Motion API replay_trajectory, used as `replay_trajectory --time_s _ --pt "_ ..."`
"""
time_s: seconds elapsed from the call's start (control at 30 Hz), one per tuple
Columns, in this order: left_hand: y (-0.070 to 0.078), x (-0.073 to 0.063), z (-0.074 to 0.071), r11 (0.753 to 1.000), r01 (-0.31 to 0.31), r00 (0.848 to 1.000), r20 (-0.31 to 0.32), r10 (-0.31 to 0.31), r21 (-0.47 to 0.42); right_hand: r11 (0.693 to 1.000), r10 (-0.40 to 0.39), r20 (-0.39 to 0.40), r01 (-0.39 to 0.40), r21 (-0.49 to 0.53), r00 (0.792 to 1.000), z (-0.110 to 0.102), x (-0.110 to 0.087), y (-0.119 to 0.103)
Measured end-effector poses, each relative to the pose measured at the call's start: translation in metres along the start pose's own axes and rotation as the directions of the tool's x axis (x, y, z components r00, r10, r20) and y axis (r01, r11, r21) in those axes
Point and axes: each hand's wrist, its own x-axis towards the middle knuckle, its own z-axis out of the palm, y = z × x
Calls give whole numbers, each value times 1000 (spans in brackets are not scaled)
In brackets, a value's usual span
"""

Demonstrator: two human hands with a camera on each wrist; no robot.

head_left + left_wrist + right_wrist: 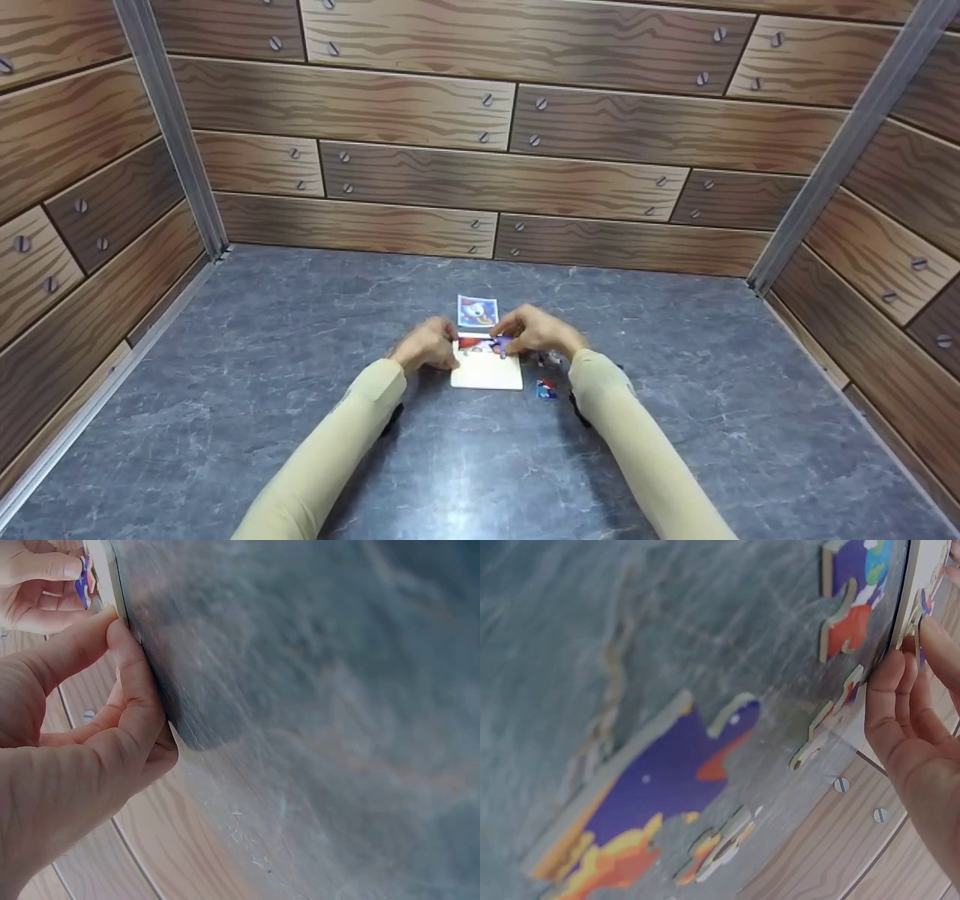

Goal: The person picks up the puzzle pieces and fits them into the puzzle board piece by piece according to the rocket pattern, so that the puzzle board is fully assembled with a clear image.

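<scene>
A pale puzzle board point(486, 373) lies flat on the grey table, its near part bare and its far part filled with red, white and purple pieces. My left hand point(429, 343) grips its left edge; thumb and forefinger meet at the rim in the left wrist view. Over the far right part of the board, my right hand point(538, 330) pinches a small purple puzzle piece point(84, 581) between thumb and fingers. That piece is seen edge-on in the right wrist view. Its fit against the neighbouring pieces is hidden by the fingers.
A square picture card point(478, 311) lies just beyond the board. To the board's right are several loose puzzle pieces, including a red and blue one point(546, 388) and a large purple and orange one point(660, 772). Wood-patterned walls point(420, 169) enclose the table.
</scene>
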Motion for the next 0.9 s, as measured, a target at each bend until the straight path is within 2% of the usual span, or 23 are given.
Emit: replay_trajectory --time_s 0.17,0.37,0.67,0.9 --pt "2 0 -1 1000 17 1000 8 -17 -7 999 41 -24 -41 -5 999 1 0 -1" --pt "-1 -1 -1 999 -33 999 19 33 -6 1000 22 -31 -22 -22 999 2 1 -1" --pt "-2 1 0 1000 -4 1000 -7 5 16 1000 5 -3 -5 -29 1000 3 1 -2" --pt "-3 0 0 1000 -27 1000 2 27 12 999 -4 -11 4 -34 1000 4 1 0"
